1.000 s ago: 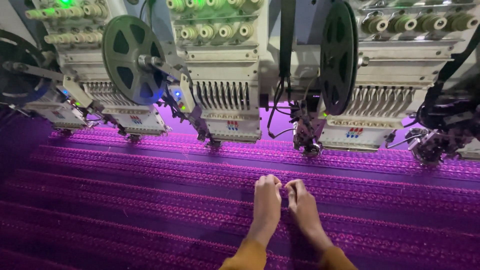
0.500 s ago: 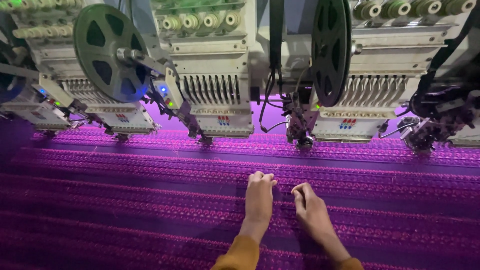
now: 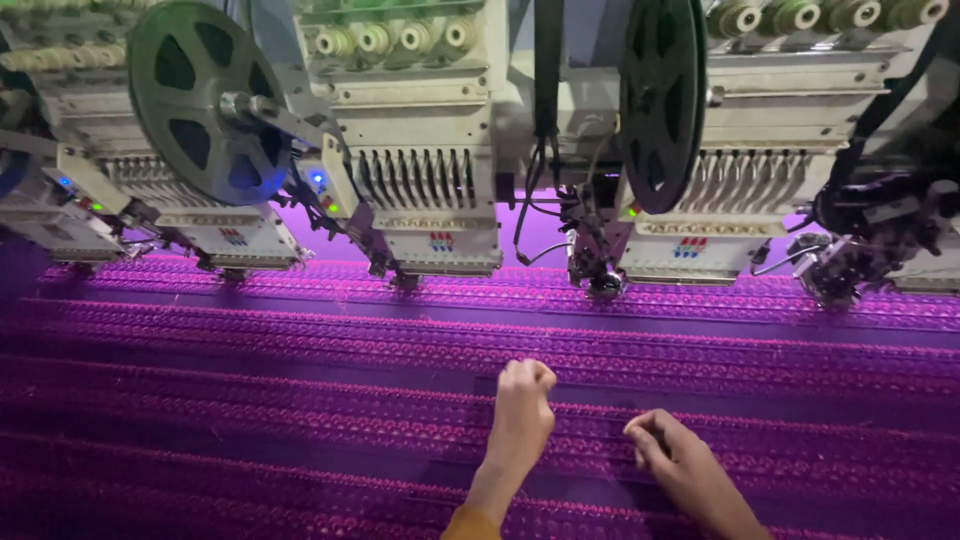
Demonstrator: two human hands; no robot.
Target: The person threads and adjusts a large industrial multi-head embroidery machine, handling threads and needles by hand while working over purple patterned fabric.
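A purple fabric (image 3: 250,400) with rows of pink embroidered bands lies stretched under a row of embroidery machine heads. My left hand (image 3: 522,412) rests on the fabric with its fingers curled into a loose fist. Just to its right, my right hand (image 3: 680,466) also touches the fabric, fingers bent and pinched at an embroidered band. Whether either hand grips a thread is too small to tell. The nearest machine head (image 3: 430,190) stands behind my left hand, its needles above the far bands.
Two large sequin reels hang on the heads, one at the left (image 3: 205,100) and one dark (image 3: 658,100) right of middle. Thread cones (image 3: 385,38) line the top. More heads stand at the far left (image 3: 60,210) and far right (image 3: 880,240).
Both hands have drawn back toward me and apart. The left hand has curled from flat fingertips into a fist. The view has shifted closer to the machine heads.
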